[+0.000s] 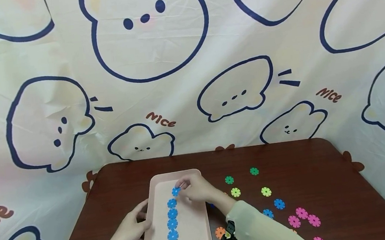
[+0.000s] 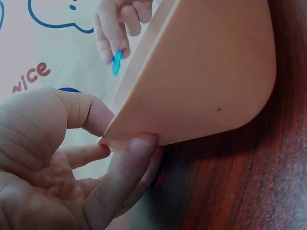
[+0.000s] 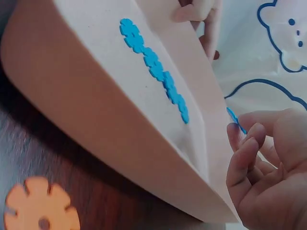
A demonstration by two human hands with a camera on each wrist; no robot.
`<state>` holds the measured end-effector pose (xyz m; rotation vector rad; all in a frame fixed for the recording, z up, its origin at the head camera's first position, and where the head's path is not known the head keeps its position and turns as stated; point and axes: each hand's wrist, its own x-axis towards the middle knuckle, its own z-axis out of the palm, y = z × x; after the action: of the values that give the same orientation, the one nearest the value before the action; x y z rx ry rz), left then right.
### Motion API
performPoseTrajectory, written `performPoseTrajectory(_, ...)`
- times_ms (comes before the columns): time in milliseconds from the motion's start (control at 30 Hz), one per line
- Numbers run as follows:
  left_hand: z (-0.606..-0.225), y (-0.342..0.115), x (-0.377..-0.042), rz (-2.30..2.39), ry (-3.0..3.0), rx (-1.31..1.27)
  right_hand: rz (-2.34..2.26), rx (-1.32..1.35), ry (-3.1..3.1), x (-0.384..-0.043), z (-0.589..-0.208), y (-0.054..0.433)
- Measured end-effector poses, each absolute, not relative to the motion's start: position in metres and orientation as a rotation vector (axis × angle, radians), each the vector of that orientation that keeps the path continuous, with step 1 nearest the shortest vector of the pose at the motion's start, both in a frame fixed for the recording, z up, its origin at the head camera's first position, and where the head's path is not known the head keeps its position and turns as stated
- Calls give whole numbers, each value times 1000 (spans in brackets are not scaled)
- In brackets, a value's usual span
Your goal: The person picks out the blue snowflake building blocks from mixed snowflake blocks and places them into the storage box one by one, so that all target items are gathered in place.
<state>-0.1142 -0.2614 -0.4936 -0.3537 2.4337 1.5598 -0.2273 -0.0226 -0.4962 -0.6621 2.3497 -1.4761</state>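
My right hand (image 1: 196, 189) pinches a blue notched disc (image 1: 176, 191) between thumb and finger, above the far part of a pale pink tray (image 1: 200, 238). In the right wrist view that disc (image 3: 232, 115) shows nearly edge-on at the fingertips. Several more blue discs (image 1: 172, 213) lie in a column on the tray floor, close together or touching. At the tray's left side, my left hand (image 1: 130, 228) grips the rim. The left wrist view has its thumb and fingers (image 2: 129, 167) on both sides of the tray edge.
On the brown table (image 1: 122, 191), right of the tray, lie loose discs: green (image 1: 229, 180), yellow (image 1: 266, 191), blue (image 1: 279, 204), pink (image 1: 301, 213) and orange (image 1: 220, 233). My right forearm (image 1: 261, 227) reaches over some of them. A printed curtain (image 1: 182, 93) hangs behind the table.
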Motion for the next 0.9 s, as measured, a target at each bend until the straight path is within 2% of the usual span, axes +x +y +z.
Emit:
performPoseTrajectory(567,-493,-259,-115,1565,2444,-340,-1293,-510,2554,-230,-515,-53)
performPoseTrajectory(900,-494,-261,-114,1573,2441,-345,-1141,-620,2661,-229,-491,-33)
